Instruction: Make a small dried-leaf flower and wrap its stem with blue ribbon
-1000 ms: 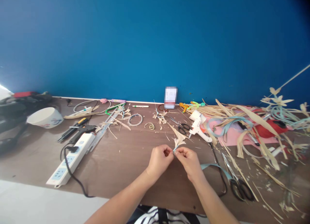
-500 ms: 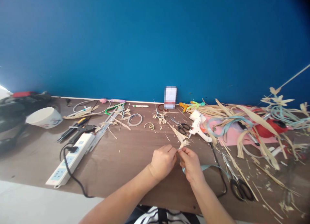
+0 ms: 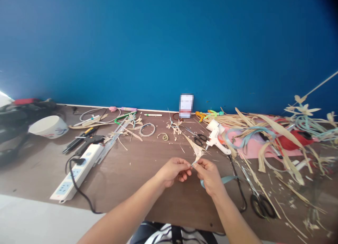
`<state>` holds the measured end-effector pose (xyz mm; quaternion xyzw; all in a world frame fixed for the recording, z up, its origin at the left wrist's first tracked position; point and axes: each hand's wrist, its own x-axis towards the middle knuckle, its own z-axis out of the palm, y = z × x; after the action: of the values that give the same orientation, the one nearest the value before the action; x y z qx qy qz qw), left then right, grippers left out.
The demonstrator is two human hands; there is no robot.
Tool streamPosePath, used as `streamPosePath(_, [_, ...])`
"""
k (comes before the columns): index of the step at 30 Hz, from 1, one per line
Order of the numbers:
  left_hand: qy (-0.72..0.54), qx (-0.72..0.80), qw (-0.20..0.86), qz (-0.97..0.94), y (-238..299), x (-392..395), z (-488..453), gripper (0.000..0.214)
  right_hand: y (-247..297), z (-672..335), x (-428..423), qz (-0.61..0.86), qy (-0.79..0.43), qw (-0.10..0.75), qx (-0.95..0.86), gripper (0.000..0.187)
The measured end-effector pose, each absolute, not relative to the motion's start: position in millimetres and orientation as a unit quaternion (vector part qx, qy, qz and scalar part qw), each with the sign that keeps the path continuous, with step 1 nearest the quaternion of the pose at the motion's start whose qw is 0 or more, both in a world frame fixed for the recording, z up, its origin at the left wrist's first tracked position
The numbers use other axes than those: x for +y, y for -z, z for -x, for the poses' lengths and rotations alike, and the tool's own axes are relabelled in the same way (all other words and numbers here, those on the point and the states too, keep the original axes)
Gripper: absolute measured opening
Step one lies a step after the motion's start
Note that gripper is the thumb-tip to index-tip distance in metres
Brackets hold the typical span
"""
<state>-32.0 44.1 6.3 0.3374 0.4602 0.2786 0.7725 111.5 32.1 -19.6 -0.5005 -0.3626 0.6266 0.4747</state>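
Note:
A pale straw-coloured husk flower (image 3: 198,152) points away from me above my fingertips. My right hand (image 3: 208,175) pinches it at its base, and a light-blue ribbon (image 3: 228,179) trails from this hand to the right. Close against it, my left hand (image 3: 175,171) pinches the thin bluish stem end below the flower between thumb and forefinger, its other fingers curled loosely. Just beyond the hands lie small black-handled scissors (image 3: 198,138) and a white glue gun (image 3: 218,138).
Left of my arms lies a white power strip (image 3: 79,171) with a black plug and cable. Behind it are a dark glue gun (image 3: 91,142) and a white bowl (image 3: 49,127). Larger scissors (image 3: 260,201), husk strips (image 3: 293,138) and scraps cover the right side.
My left hand has turned and loosened from a tight fist into a fingertip pinch, its lower fingers now showing. The flower has shifted slightly left; the right hand stays nearly in place.

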Motion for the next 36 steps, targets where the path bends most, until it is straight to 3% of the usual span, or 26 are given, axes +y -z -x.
streamPosePath(6, [-0.271,0.416,0.823,-0.276,-9.0,43.0,32.5,0.013,19.3,-112.8,31.4,0.478,-0.641,0.467,-0.378,0.024])
streamPosePath(9, [-0.308,0.433,0.793,-0.297,-11.9,39.0,28.3,0.013,19.0,-112.2,32.0,0.472,-0.645,0.468,-0.376,0.025])
streamPosePath(18, [-0.455,0.529,0.527,-0.485,-9.0,28.2,16.5,0.012,12.1,-104.3,32.3,0.464,-0.651,0.482,-0.360,0.026])
streamPosePath(28, [-0.448,0.552,0.325,-0.624,-8.4,23.1,15.2,0.015,7.3,-97.0,25.7,0.510,-0.546,0.534,-0.395,0.017])
streamPosePath(36, [-0.442,0.498,0.141,-0.732,-9.3,23.8,18.8,0.016,-2.5,-95.2,24.4,0.503,-0.545,0.547,-0.389,0.018])
